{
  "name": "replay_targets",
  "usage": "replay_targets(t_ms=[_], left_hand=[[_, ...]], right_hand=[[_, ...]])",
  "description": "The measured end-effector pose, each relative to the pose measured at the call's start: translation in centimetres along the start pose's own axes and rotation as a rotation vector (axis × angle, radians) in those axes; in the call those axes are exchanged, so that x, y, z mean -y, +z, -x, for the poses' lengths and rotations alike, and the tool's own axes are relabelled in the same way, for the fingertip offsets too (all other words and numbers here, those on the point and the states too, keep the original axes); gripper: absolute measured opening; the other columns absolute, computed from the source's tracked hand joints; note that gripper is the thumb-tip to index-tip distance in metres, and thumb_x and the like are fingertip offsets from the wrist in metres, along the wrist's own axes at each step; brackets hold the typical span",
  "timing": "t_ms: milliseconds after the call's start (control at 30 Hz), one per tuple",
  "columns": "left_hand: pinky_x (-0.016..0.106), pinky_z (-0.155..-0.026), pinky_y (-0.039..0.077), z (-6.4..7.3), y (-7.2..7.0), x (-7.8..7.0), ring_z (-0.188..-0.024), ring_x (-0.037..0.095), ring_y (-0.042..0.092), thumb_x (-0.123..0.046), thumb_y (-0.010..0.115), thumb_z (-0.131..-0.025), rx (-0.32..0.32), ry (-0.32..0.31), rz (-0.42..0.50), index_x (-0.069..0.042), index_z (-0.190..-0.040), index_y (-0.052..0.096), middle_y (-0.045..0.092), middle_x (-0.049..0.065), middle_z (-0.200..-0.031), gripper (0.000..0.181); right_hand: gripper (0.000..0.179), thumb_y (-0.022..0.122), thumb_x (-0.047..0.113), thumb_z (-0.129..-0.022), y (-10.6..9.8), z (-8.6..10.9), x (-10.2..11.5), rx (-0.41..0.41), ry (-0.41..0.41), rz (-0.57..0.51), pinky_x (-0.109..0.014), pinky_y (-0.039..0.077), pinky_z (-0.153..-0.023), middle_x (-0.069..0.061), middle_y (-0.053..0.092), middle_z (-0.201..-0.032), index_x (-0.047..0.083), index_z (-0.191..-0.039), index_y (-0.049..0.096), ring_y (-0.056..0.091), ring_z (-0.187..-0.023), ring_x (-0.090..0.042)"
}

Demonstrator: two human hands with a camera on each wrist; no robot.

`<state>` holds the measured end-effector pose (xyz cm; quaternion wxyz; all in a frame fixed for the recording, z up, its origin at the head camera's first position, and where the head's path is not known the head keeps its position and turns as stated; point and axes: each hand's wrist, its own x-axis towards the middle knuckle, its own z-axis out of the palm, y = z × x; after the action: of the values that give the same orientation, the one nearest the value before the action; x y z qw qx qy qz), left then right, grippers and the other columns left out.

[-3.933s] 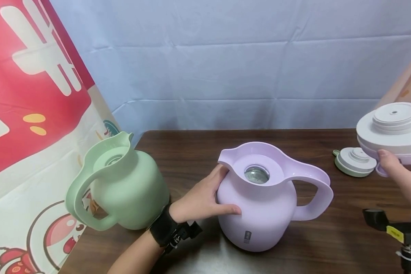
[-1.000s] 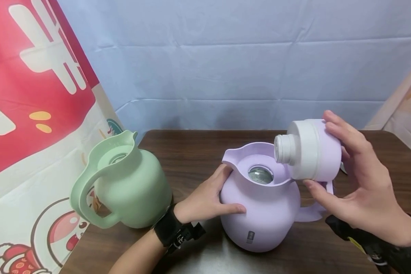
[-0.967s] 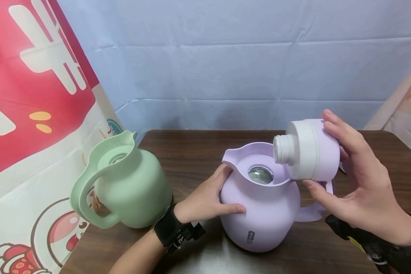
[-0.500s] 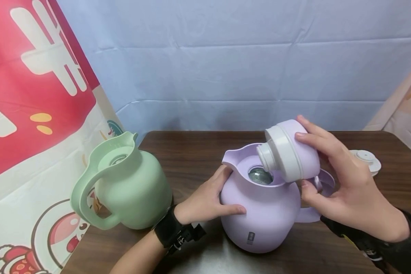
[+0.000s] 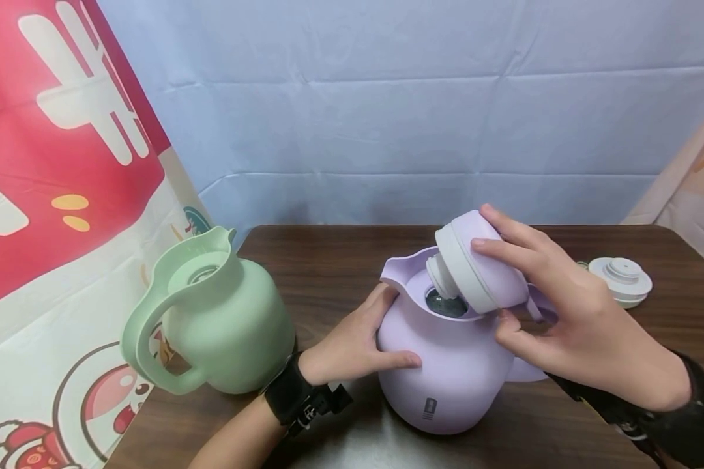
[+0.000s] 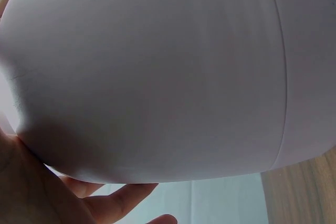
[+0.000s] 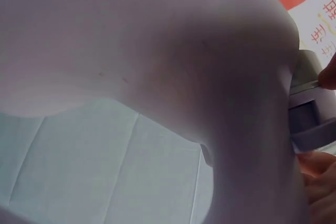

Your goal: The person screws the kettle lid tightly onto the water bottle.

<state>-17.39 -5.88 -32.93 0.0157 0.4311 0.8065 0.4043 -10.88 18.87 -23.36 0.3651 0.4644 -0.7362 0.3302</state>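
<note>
A light purple thermos jug [image 5: 446,378] stands upright on the table with its glass-lined mouth [image 5: 440,303] uncovered in part. My left hand [image 5: 352,339] holds its left side, thumb in front and fingers round the back; the left wrist view shows the jug's body [image 6: 157,77] filling most of the frame. In my right hand [image 5: 586,312] is the purple and white lid [image 5: 487,267], pinched between thumb and fingers. The lid tilts, its white threaded stopper [image 5: 442,277] pointing down-left into the jug's collar, over the mouth. The jug's handle is largely hidden behind the right hand.
A green jug [image 5: 234,332] without a lid stands to the left, handle towards the front left. Upside down on the table [image 5: 328,257] at the right lies a green and white lid [image 5: 622,280]. Pale blue cloth [image 5: 352,117] hangs behind, a printed red and white cloth [image 5: 64,260] at left.
My right hand has brought the purple lid from the far right to over the jug, turning its stopper from upward to sideways, then down. The left hand has kept its hold.
</note>
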Motion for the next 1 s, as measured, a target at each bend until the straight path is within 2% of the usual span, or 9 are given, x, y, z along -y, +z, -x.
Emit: replay_targets(t_ms=[267, 433, 600, 767, 1000], left_hand=[[0.029, -0.092, 0.043, 0.1, -0.1, 0.0, -0.118, 0.008, 0.042, -0.044, 0.076, -0.078, 0.000, 0.007, -0.004, -0.029, -0.143, 0.025, 0.030, -0.009, -0.140, 0.084], [0.029, -0.093, 0.043, 0.1, -0.1, -0.1, -0.119, 0.008, 0.041, -0.044, 0.076, -0.078, 0.004, 0.010, 0.005, -0.030, -0.143, 0.024, 0.029, -0.010, -0.141, 0.084], [0.029, -0.092, 0.043, 0.1, -0.1, 0.0, -0.119, 0.008, 0.041, -0.043, 0.076, -0.078, 0.005, 0.012, 0.021, -0.032, -0.145, 0.022, 0.028, -0.011, -0.143, 0.086], [0.029, -0.091, 0.044, 0.2, 0.0, 0.1, -0.119, 0.008, 0.041, -0.042, 0.076, -0.079, 0.010, 0.005, 0.041, -0.033, -0.144, 0.022, 0.028, -0.012, -0.142, 0.085], [0.029, -0.091, 0.044, 0.2, -0.1, 0.1, -0.118, 0.008, 0.042, -0.042, 0.076, -0.079, 0.008, 0.011, 0.036, -0.031, -0.145, 0.022, 0.028, -0.010, -0.143, 0.086]], right_hand=[[0.050, 0.043, 0.011, -0.079, 0.2, -1.0, 0.4, 0.074, -0.043, 0.064, -0.020, 0.036, -0.094, -0.030, 0.043, -0.136, -0.006, -0.124, 0.056, 0.045, -0.122, -0.038], [0.046, 0.038, 0.012, -0.083, 0.4, -1.8, 1.0, 0.116, -0.087, 0.121, -0.022, 0.032, -0.099, -0.028, 0.046, -0.135, -0.005, -0.121, 0.059, 0.044, -0.124, -0.036], [0.045, 0.033, 0.010, -0.082, 0.9, -2.1, 1.2, 0.174, -0.127, 0.198, -0.025, 0.029, -0.102, -0.023, 0.051, -0.131, 0.000, -0.114, 0.063, 0.048, -0.121, -0.035], [0.045, 0.035, 0.013, -0.080, 1.3, -1.8, 1.4, 0.222, -0.138, 0.270, -0.028, 0.025, -0.106, -0.019, 0.052, -0.132, 0.004, -0.113, 0.065, 0.047, -0.121, -0.037], [0.042, 0.037, 0.015, -0.082, 1.4, -1.7, 1.3, 0.230, -0.139, 0.269, -0.030, 0.025, -0.106, -0.017, 0.052, -0.133, 0.005, -0.113, 0.065, 0.046, -0.122, -0.037]])
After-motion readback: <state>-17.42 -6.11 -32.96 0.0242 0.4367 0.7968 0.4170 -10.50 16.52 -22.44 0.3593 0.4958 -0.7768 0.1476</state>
